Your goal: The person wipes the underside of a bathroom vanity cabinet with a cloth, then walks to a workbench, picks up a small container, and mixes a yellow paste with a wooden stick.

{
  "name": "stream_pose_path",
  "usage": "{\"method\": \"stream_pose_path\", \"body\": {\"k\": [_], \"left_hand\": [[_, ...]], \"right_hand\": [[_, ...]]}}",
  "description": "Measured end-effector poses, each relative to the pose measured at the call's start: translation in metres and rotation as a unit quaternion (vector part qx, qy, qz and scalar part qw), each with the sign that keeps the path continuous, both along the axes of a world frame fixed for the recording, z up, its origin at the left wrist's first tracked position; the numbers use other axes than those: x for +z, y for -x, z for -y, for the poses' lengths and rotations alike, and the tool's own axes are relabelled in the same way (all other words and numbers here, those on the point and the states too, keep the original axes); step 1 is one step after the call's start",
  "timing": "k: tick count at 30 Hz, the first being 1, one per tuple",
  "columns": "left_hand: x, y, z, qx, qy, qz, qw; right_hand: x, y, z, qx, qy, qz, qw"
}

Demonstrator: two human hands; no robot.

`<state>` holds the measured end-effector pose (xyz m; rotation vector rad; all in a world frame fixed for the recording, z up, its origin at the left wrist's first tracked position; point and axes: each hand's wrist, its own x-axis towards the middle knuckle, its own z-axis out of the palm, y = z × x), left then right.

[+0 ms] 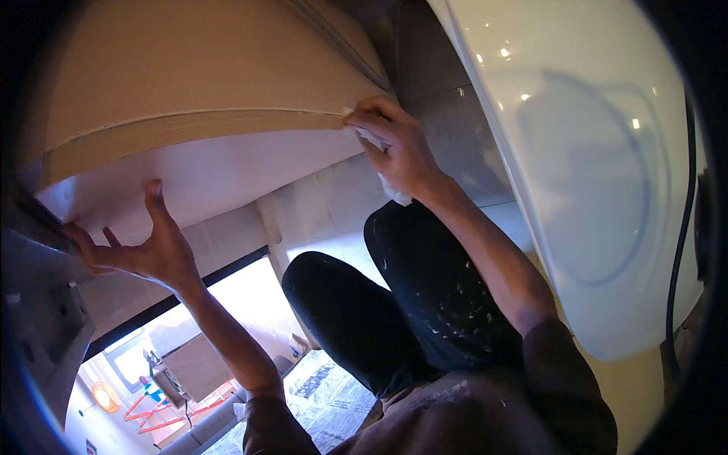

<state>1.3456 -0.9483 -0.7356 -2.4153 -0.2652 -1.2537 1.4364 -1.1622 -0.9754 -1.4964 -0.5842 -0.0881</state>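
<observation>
A wooden cabinet panel (212, 76) fills the upper left, with a pale bare edge strip (189, 130) and a glossy white face (220, 163) below it. My right hand (406, 152) pinches a crumpled white cloth or tissue (396, 194) at the right end of that strip, fingertips against the corner. Part of the wad is hidden in the palm. Under the panel's left part, my left hand (155, 258) has its fingers spread, thumb up by the white face; whether it touches there I cannot tell. Nothing shows in it.
A large glossy white fixture (584, 152) stands close on the right, with a dark cable (682, 220) along it. A braided hose (341, 47) runs above the panel. Grey wall tiles (326, 193) lie behind. Newspaper (326, 398) and a red metal frame (182, 415) appear lower left.
</observation>
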Motion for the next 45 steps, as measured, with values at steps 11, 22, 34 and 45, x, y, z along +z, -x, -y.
{"method": "stream_pose_path", "body": {"k": [11, 22, 34, 45], "left_hand": [[0.003, -0.002, 0.002, 0.001, -0.007, 0.000, 1.000], [0.003, -0.002, 0.008, -0.005, -0.001, -0.003, 1.000], [0.006, -0.002, 0.010, -0.014, 0.006, -0.008, 1.000], [0.012, -0.006, 0.011, -0.026, -0.007, -0.015, 1.000]], "right_hand": [[0.002, -0.008, -0.001, 0.012, -0.004, 0.012, 1.000], [0.021, -0.013, 0.004, -0.002, -0.004, 0.065, 0.998], [0.056, -0.011, -0.001, -0.017, -0.027, 0.076, 0.997], [0.078, -0.017, 0.001, -0.023, -0.040, 0.094, 0.994]]}}
